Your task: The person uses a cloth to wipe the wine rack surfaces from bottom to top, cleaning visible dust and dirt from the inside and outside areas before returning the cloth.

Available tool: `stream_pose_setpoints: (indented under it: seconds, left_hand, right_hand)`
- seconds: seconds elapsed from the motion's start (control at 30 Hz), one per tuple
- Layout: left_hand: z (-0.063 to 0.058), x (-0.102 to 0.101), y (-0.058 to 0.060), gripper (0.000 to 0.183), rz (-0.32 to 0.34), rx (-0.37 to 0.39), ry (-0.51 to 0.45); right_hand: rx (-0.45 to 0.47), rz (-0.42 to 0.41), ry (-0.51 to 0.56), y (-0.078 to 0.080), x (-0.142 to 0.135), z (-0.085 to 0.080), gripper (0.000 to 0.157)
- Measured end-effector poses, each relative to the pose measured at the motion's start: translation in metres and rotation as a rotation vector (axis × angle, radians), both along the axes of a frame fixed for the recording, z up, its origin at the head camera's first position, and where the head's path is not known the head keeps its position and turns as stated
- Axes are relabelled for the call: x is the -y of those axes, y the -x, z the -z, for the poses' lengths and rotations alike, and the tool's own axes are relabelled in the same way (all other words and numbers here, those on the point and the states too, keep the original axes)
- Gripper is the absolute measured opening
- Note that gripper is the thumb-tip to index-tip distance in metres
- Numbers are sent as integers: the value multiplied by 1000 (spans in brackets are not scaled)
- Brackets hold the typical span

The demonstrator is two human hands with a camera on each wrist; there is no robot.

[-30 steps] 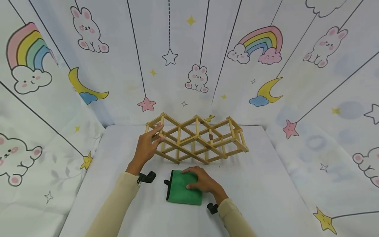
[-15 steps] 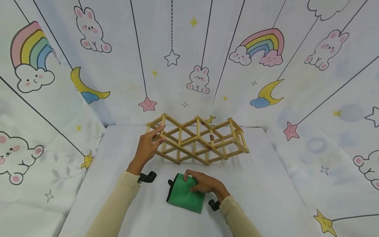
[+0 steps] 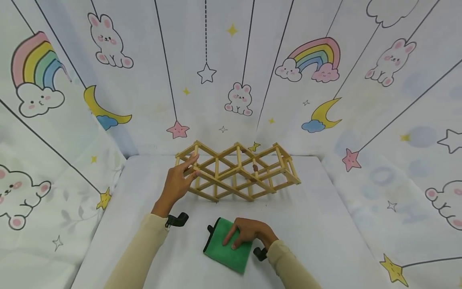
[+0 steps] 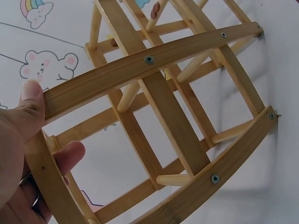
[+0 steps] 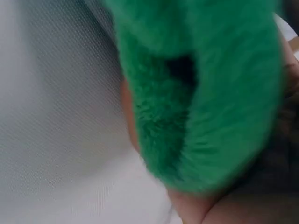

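- My left hand (image 3: pixel 177 180) holds the end of the rack (image 4: pixel 170 116), thumb on one slat, a finger through the gap beside it; I'd make that pinch firm but light, bracing the frame without twisting its joints.
- My right hand (image 3: pixel 249 229) grips the folded cloth (image 3: pixel 225 253), thumb and index on its upper face, other fingers hidden; I cannot tell whether it touches the table (image 3: pixel 317 224).
- I judge the step as handling the cloth one-handed while steadying the rack; I'd press its layers together so the fold doesn't slip.
- Within the right grip, the cloth is green, plush and thick-piled; past the fingertips run black edging (image 3: pixel 211 237) and a small tab (image 3: pixel 210 229).
- Rightward from the left grip, smooth, bamboo-looking slats cross in diamonds, joined by round dowels and metal fasteners (image 4: pixel 148 59).
- Beyond both grips stands the printed sheet (image 3: pixel 223 44).
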State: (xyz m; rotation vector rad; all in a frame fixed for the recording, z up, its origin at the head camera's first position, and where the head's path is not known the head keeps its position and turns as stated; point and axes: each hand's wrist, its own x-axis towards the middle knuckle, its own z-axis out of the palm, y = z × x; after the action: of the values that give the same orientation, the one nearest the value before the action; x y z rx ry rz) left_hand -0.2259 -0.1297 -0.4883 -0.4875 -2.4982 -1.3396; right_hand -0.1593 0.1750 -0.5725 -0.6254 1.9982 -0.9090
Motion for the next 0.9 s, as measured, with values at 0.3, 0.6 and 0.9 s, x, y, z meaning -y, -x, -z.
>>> stream_pose_setpoints:
  seconds: [0.3,0.6,0.9]
  left_hand:
    - [2,-2,-3,74,-9,11,-3]
    - [-2,-1,0,74,-22,-22,2]
    - [2,-3,-2,75,-14,-9,12]
  right_hand:
    - [-204,111,216,-24,-11,-21,50]
    - [-1091,633,441,-17,-6,-94,51]
    - [-1225,749,-83,-7,-30,-68,61]
